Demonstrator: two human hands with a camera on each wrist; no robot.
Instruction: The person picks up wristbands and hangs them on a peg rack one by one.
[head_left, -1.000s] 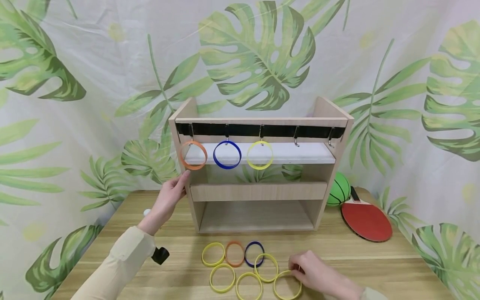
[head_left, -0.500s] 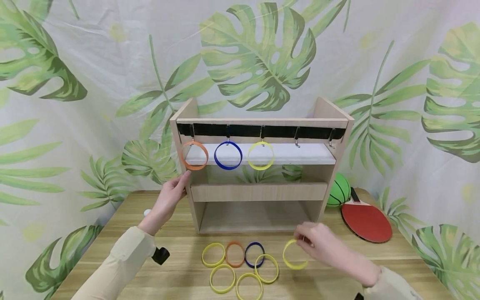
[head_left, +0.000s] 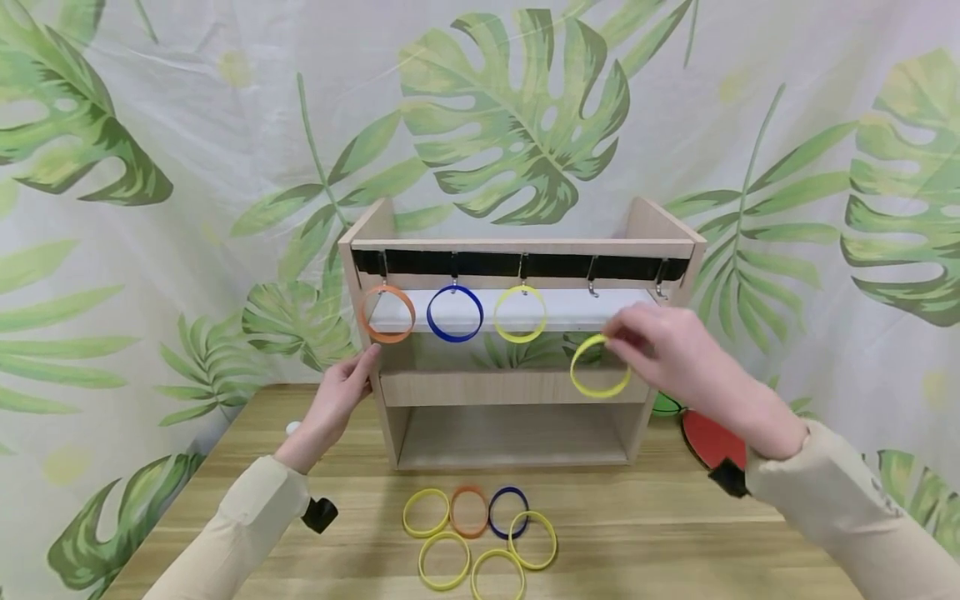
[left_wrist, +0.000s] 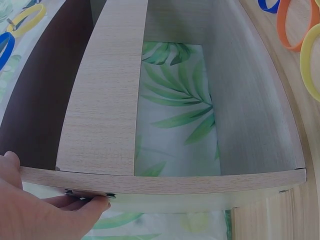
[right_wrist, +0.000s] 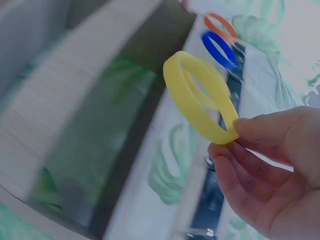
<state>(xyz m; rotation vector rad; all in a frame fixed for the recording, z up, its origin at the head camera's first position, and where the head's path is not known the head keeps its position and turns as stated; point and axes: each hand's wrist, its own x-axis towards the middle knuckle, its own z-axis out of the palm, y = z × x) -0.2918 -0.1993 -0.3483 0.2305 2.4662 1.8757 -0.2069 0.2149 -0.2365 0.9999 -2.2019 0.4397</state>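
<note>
My right hand [head_left: 671,358] pinches a yellow ring [head_left: 600,394] between thumb and fingers, in front of the shelf's right part. It hangs below the fourth hook [head_left: 593,288], apart from it. In the right wrist view the held yellow ring [right_wrist: 182,102] tilts away from the fingertips. My left hand [head_left: 339,400] grips the left side panel of the wooden shelf [head_left: 517,387], its thumb on the front edge. An orange ring [head_left: 388,338], a blue ring [head_left: 454,337] and another yellow ring [head_left: 521,339] hang from the first three hooks. The fifth hook [head_left: 662,292] bears no ring.
On the wooden table [head_left: 337,550] before the shelf lie several yellow rings, an orange ring [head_left: 469,536] and a blue ring [head_left: 508,537]. A red table tennis bat [head_left: 712,437] and a green ball [head_left: 664,405] are at the right, partly hidden by my right arm.
My right hand has picked the yellow ring off the table and raised it up to the front of the shelf. The left hand stays on the side panel.
</note>
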